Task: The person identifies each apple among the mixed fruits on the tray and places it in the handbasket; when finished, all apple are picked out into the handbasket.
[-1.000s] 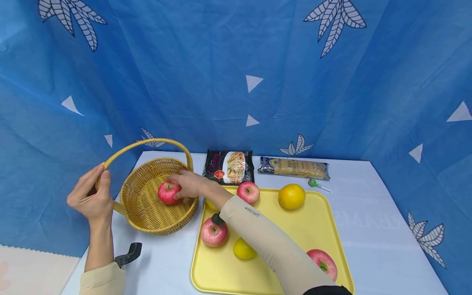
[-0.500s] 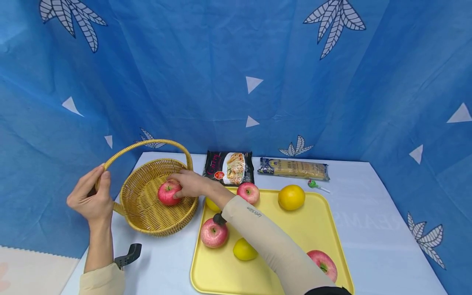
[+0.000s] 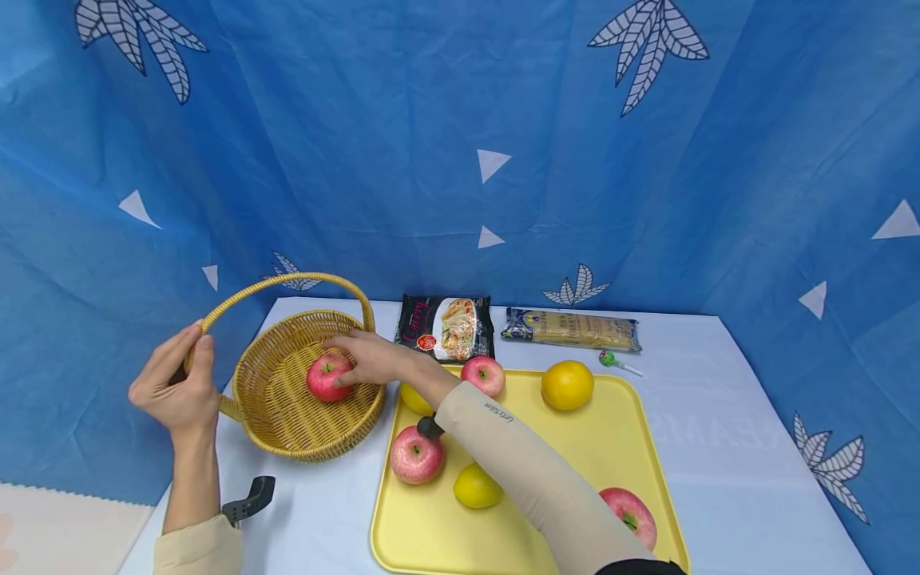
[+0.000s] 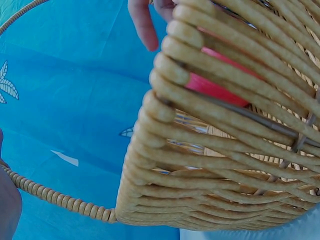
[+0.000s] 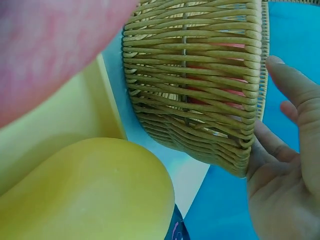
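My left hand (image 3: 176, 379) grips the handle (image 3: 269, 281) of a round wicker basket (image 3: 247, 379) in the head view. Inside the basket lies a red apple (image 3: 328, 378). Over the basket's right side, my right hand (image 3: 374, 359) reaches in with loose, spread fingers close beside that apple; whether they touch it is hard to tell. In the right wrist view, the thumb and fingers of the right hand (image 5: 285, 150) show at the basket rim, while the apple (image 5: 220, 82) shows red through the weave. The left wrist view also shows this apple (image 4: 217, 90) behind the wicker.
A yellow tray (image 3: 575, 447) right of the basket bears apples (image 3: 417, 455), a lemon (image 3: 477, 486) and another yellow fruit (image 3: 568, 385). Behind it lie a black food packet (image 3: 446, 327), a noodle pack (image 3: 571, 329) and a lollipop (image 3: 618, 362). A blue curtain (image 3: 359, 160) hangs behind.
The fingers of my right hand have loosened slightly and lifted from the top of the apple, which stays in the basket. My left hand keeps its hold on the handle.
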The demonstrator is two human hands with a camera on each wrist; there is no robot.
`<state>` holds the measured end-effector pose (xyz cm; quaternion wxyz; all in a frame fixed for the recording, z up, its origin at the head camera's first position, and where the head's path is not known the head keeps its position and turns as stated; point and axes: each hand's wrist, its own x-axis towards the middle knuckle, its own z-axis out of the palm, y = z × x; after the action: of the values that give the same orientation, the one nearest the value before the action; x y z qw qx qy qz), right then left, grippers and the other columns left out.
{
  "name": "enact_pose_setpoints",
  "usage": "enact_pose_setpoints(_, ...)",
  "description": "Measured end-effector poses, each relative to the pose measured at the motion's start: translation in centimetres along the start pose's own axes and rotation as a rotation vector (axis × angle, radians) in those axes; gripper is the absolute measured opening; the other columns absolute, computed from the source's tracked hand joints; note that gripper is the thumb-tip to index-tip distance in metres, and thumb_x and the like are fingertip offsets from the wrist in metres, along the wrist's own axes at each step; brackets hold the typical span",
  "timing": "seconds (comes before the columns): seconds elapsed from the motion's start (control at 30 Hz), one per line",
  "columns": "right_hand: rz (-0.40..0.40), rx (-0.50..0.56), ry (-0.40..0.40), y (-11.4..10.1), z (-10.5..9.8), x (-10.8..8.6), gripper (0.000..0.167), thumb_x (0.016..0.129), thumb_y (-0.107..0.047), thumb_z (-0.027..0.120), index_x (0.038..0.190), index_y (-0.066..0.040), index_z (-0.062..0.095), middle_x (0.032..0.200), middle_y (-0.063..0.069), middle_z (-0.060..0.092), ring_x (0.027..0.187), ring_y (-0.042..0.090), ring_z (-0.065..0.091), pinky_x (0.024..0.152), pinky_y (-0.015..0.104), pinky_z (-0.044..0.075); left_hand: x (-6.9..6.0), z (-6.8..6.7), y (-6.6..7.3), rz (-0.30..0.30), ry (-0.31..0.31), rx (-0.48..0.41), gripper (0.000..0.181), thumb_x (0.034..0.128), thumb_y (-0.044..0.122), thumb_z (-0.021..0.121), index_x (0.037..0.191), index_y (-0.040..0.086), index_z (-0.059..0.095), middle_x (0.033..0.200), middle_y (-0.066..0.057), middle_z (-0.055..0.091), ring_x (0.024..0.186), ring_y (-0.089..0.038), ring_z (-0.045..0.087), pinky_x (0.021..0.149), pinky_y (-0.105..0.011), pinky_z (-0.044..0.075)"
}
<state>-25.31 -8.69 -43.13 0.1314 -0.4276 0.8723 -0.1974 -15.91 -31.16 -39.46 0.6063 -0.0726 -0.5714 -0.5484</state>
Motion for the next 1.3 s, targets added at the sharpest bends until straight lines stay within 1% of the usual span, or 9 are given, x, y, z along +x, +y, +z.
enact_pose_setpoints(0.13,-0.02,0.027,0.002,-0.1,-0.4,-0.5,0.066,0.095,-0.048,0.066,0.153,-0.028,0.042,0.145,0.001,0.05,0.127,0.01,0.049,0.103,0.024,0.045,0.0,0.0,0.0,0.003,0.003,-0.009,0.021,0.0751,-0.004,0.082,0.089,-0.017,0.073,0.093,-0.022,0.076,0.086,-0.017,0.076,0.079,-0.018,0.059)
enact_pose_setpoints(0.37,-0.098,0.139,0.027,-0.1,-1.3,-1.7,0.06,0.096,-0.041,0.068,0.149,-0.018,0.049,0.128,0.004,0.061,0.103,0.011,0.059,0.085,0.014,0.046,0.0,0.1,-0.1,-0.002,0.009,-0.014,0.022,0.0746,-0.003,0.082,0.089,-0.017,0.073,0.092,-0.022,0.076,0.085,-0.017,0.076,0.078,-0.018,0.059)
enact_pose_setpoints(0.57,-0.136,0.204,0.024,-0.2,-1.8,-2.5,0.056,0.095,-0.041,0.069,0.144,-0.017,0.054,0.117,0.0,0.063,0.091,0.005,0.059,0.079,0.012,0.048,0.1,0.1,-0.2,0.0,0.003,-0.01,0.023,0.0749,-0.002,0.082,0.089,-0.017,0.073,0.093,-0.022,0.075,0.086,-0.016,0.076,0.079,-0.018,0.059)
enact_pose_setpoints(0.77,-0.192,0.231,0.013,-1.0,-2.4,-4.0,0.053,0.095,-0.042,0.068,0.142,-0.021,0.056,0.118,0.001,0.064,0.089,0.001,0.058,0.078,0.012,0.049,0.0,0.1,-0.1,-0.001,0.012,-0.021,0.024,0.0745,-0.002,0.083,0.089,-0.017,0.073,0.092,-0.021,0.076,0.086,-0.017,0.076,0.079,-0.018,0.059)
enact_pose_setpoints(0.9,-0.205,0.243,0.007,-1.7,-2.8,-5.3,0.053,0.095,-0.044,0.068,0.142,-0.026,0.055,0.119,0.0,0.063,0.089,0.002,0.058,0.077,0.013,0.049,0.0,0.1,-0.1,-0.006,0.02,-0.044,0.023,0.0741,-0.003,0.083,0.089,-0.018,0.073,0.091,-0.023,0.075,0.085,-0.017,0.076,0.078,-0.018,0.059)
enact_pose_setpoints(0.97,-0.201,0.232,0.005,-1.9,-3.0,-5.9,0.054,0.094,-0.047,0.067,0.143,-0.027,0.054,0.122,-0.004,0.062,0.094,0.004,0.058,0.081,0.013,0.048,-0.1,0.0,-0.1,-0.006,0.02,-0.046,0.023,0.0741,-0.003,0.083,0.088,-0.018,0.073,0.091,-0.023,0.075,0.084,-0.017,0.076,0.078,-0.018,0.059)
enact_pose_setpoints(1.1,-0.2,0.215,-0.012,-2.2,-3.4,-7.1,0.06,0.094,-0.049,0.067,0.146,-0.024,0.052,0.124,-0.006,0.061,0.095,0.004,0.058,0.081,0.013,0.048,0.0,0.0,-0.1,-0.003,0.015,-0.031,0.023,0.0743,-0.003,0.083,0.089,-0.018,0.073,0.091,-0.022,0.076,0.085,-0.016,0.076,0.079,-0.019,0.059)
enact_pose_setpoints(1.2,-0.211,0.203,-0.014,-2.1,-3.6,-7.9,0.06,0.094,-0.048,0.067,0.146,-0.022,0.052,0.123,-0.007,0.06,0.09,0.001,0.058,0.077,0.013,0.049,0.1,0.0,-0.1,-0.002,0.01,-0.022,0.023,0.0746,-0.002,0.083,0.089,-0.017,0.073,0.092,-0.021,0.076,0.086,-0.016,0.076,0.079,-0.019,0.059)
enact_pose_setpoints(1.3,-0.222,0.182,-0.002,-1.9,-3.8,-8.7,0.057,0.094,-0.048,0.067,0.144,-0.023,0.054,0.121,-0.01,0.06,0.089,0.001,0.057,0.077,0.014,0.048,0.1,-0.1,-0.1,-0.004,0.009,-0.018,0.024,0.0749,-0.001,0.084,0.089,-0.017,0.073,0.092,-0.022,0.076,0.086,-0.016,0.076,0.079,-0.019,0.059)
